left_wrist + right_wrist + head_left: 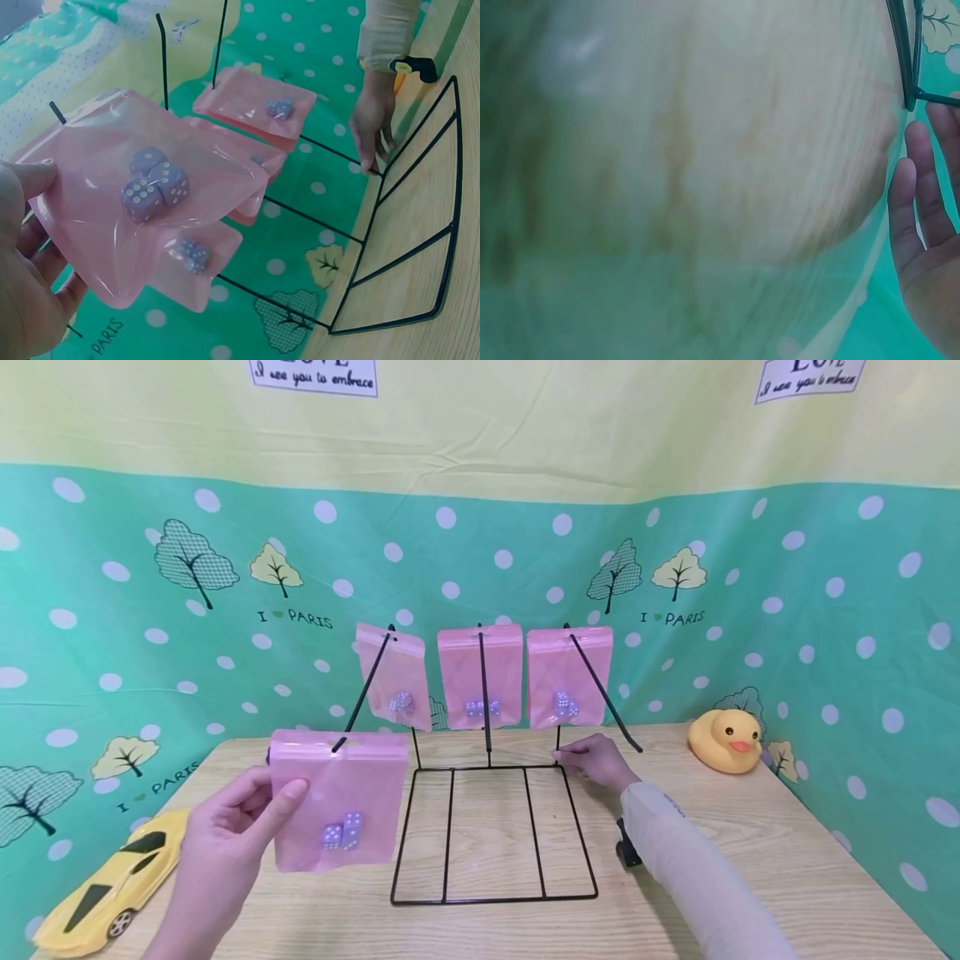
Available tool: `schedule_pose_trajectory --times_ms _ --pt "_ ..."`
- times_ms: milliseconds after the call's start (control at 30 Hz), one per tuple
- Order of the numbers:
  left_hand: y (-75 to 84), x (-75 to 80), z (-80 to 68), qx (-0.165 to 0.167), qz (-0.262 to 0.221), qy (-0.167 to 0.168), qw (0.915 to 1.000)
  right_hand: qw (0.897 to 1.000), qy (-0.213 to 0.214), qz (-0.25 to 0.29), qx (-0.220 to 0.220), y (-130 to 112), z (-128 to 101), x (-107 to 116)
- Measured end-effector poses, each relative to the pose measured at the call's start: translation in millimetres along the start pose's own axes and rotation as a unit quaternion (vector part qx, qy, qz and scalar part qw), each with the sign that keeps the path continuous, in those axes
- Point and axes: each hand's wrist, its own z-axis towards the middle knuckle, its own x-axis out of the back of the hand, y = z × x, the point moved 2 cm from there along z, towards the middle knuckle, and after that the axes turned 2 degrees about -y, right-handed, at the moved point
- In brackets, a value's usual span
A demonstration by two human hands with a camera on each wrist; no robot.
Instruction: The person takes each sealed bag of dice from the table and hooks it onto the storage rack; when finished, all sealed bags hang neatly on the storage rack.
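Observation:
My left hand (238,822) pinches a pink zip pouch (352,793) by its left edge, thumb in front and fingers behind. Purple dice (156,184) show through its film. The tip of the left prong (363,693) of a black wire display rack (495,902) pokes out at the pouch's top. Three similar pouches hang farther back: a left one (393,677), a middle one (480,672) and a right one (570,672). At the rack's back right corner, my right hand (600,760) holds the foot of the upright with its fingertips; its thumb is hidden in the right wrist view.
A yellow toy car (112,885) lies at the left of the wooden table (300,927). Toward the back right sits a yellow rubber duck (726,741). Behind everything hangs a green patterned cloth (480,577). The right prong (607,693) juts forward above my right hand.

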Motion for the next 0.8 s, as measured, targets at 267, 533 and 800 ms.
schedule_pose_trajectory --times_ms 267,533,800 --pt "-3.1 -5.8 4.6 -0.001 -0.017 0.001 0.9998 1.000 0.000 0.001 0.002 1 1 -1" --pt "-9.4 -12.5 11.8 -0.003 -0.060 0.012 0.9981 1.000 -0.002 0.002 0.008 1 1 0" --pt "-12.0 -19.2 20.8 0.010 -0.065 0.012 0.9978 1.000 0.001 -0.002 0.004 0 0 0"
